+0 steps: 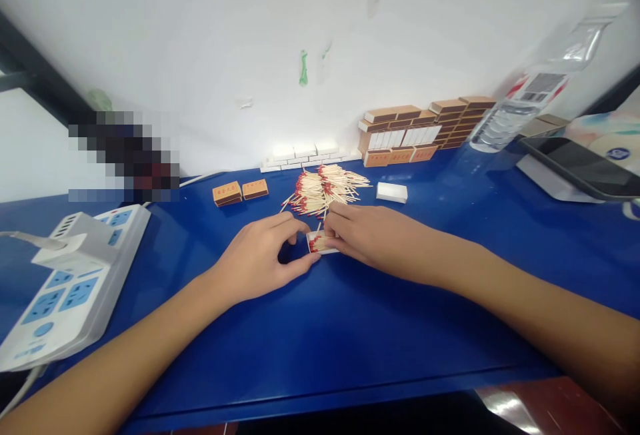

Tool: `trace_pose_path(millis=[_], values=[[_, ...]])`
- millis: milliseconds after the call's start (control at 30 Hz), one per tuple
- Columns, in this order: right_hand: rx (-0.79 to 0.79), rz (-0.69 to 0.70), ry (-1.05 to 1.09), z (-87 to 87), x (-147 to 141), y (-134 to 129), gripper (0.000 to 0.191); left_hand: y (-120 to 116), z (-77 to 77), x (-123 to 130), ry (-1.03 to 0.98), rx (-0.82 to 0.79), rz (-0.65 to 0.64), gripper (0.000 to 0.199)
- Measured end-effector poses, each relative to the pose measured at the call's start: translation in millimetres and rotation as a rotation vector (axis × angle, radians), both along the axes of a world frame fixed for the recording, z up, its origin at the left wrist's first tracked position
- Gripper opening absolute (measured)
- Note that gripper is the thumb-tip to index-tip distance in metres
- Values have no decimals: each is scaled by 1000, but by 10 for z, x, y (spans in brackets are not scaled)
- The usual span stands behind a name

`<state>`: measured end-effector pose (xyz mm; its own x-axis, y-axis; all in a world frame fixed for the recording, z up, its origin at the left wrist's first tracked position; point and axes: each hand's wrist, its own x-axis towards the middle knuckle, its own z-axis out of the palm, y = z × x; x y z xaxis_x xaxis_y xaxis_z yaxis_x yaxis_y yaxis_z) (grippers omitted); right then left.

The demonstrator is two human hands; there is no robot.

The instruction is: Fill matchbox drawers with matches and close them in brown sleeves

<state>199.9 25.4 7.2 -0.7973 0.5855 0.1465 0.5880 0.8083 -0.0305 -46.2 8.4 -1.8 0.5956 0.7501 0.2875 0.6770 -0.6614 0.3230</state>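
left hand (pixel 260 248) curves round tray (pixel 326 252), right hand (pixel 357 232) bends over.

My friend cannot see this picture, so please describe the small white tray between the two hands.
On the blue table, find the heap of loose red-tipped matches. Just nearer to the person, a small white tray sits between the left hand and the right hand. Red match heads show inside it, unlike the plain white box right of the heap.
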Motion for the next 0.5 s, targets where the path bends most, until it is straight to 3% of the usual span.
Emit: trace_pose_path(millis=[100, 500], values=[[6, -4, -16, -20, 0, 24, 17, -2, -1, 3, 2, -3, -3, 25], [-237, 15, 157, 53, 54, 69, 20, -5, 24, 12, 7, -24, -4, 26]])
